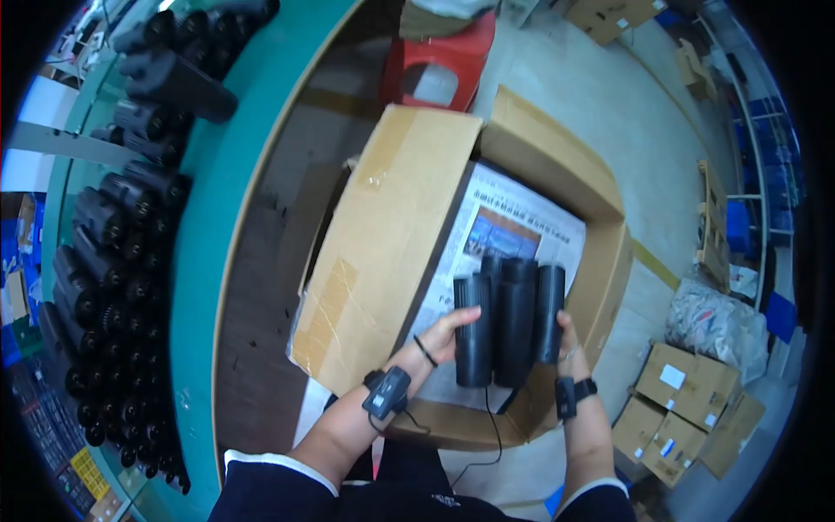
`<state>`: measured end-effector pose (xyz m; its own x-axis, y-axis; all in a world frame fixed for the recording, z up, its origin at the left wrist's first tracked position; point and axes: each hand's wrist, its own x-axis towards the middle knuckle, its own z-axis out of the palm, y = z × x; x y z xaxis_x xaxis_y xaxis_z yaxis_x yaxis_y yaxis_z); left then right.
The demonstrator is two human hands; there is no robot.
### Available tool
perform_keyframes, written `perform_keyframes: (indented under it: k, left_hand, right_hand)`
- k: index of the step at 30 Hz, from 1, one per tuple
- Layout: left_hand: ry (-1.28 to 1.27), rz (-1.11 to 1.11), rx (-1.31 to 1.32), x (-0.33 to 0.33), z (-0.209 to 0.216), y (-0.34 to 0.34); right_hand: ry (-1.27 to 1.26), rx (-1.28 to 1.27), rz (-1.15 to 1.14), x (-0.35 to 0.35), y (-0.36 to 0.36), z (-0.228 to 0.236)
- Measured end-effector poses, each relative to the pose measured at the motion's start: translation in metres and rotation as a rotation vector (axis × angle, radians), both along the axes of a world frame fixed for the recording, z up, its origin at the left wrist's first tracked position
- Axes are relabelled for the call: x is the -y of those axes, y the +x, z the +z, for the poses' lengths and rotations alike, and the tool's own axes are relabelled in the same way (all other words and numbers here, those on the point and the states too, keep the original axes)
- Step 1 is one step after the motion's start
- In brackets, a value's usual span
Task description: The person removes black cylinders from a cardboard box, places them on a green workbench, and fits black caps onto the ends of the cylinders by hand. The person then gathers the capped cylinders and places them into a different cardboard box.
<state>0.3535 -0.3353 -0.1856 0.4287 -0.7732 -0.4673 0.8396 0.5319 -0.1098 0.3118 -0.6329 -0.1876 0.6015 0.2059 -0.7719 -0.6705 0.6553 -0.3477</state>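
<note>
Cluster of 4 black cylinders (517, 324) between the 2 hands, above a newspaper-lined carton (557, 148). The cluster lies directly right of the left hand (454, 336) and directly left of the right hand (567, 337); neither hand is nearer, since each touches an outer cylinder. The long axes run roughly side by side, pointing forward from the wrists. The left hand is closed against the leftmost cylinder, thumb across its face; the right hand presses the rightmost from the opposite side. Most fingers are hidden, and whether the lower ends touch the newspaper (532, 198) cannot be told. Writing: forward of both hands, the newspaper shows dark headline characters and a coloured photograph. No label is legible on the cylinders. Well to the right of the right hand, stacked cartons (674, 387) bear white labels, too small to read.
</note>
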Motion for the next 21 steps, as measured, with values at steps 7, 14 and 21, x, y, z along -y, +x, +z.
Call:
perform_keyframes:
  k: [7,14,21]
  left_hand:
    - [-0.033,-0.159,0.064,-0.06,0.068,-0.08]
    - [-0.049,0.024,0.083,-0.131,0.133,-0.178]
    - [-0.12,0.212,0.133,-0.24,0.222,-0.287]
  right_hand:
    - [-0.009,0.037,-0.043,-0.073,-0.107,0.09]
    - [-0.046,0.203,0.108,-0.152,-0.174,0.16]
    - [0.097,0.29,0.405,-0.271,-0.217,0.257]
